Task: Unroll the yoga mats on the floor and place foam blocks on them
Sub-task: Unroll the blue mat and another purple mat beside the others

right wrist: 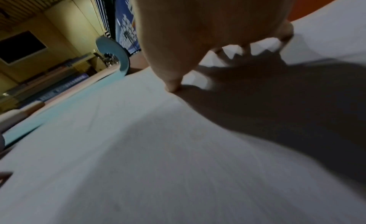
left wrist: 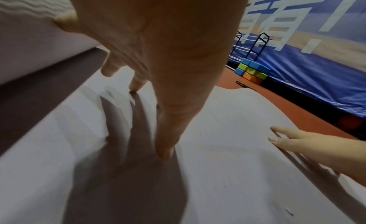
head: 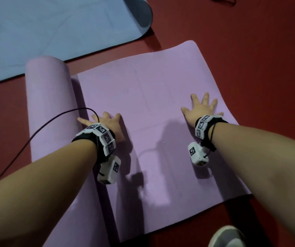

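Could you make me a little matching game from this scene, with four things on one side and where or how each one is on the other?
Things:
1. pink mat
2. blue mat
3. foam blocks
4. left hand

States or places:
A. stacked by the blue padded wall
B. half unrolled, with a roll remaining at one side
C. pressed flat, fingers spread, next to the pink roll
D. lying flat beyond the pink one, its far end curling up

Pairs: 1-B, 2-D, 3-A, 4-C
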`<state>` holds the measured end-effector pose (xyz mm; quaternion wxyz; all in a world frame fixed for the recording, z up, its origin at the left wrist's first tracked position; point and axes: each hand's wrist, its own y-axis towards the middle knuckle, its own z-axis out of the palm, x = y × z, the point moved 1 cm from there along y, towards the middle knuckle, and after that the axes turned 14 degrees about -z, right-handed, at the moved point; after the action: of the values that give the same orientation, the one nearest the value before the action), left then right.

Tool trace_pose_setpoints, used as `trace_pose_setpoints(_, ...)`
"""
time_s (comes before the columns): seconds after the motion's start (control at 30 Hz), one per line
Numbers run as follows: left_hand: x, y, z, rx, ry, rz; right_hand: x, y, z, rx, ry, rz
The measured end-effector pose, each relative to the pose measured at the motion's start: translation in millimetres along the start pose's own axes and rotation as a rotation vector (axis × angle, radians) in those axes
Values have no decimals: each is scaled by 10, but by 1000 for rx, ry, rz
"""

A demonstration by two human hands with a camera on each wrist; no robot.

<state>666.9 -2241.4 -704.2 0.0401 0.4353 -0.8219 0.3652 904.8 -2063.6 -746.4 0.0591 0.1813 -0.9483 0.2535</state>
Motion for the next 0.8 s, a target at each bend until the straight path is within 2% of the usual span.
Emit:
trace_pose_setpoints(0.23, -152, 63, 80, 29, -117, -21, -203, 87, 167, -80, 16, -75)
trace_pose_setpoints(0.5, -248, 210, -13, 96, -137, -57, -223, 418, -49, -12, 23, -173)
trace_pose_setpoints(0.6, -265, 217, -2, 104, -131, -57, -228, 461, -33, 1, 1, -176)
trace_pose_setpoints(0.7, -236, 200, -2, 106, -94, -56, -273, 450, -15, -49, 12, -173)
trace_pose_setpoints(0.8, -222, 209, -48, 116, -98, -61, -306, 444, -105, -84, 33, -102)
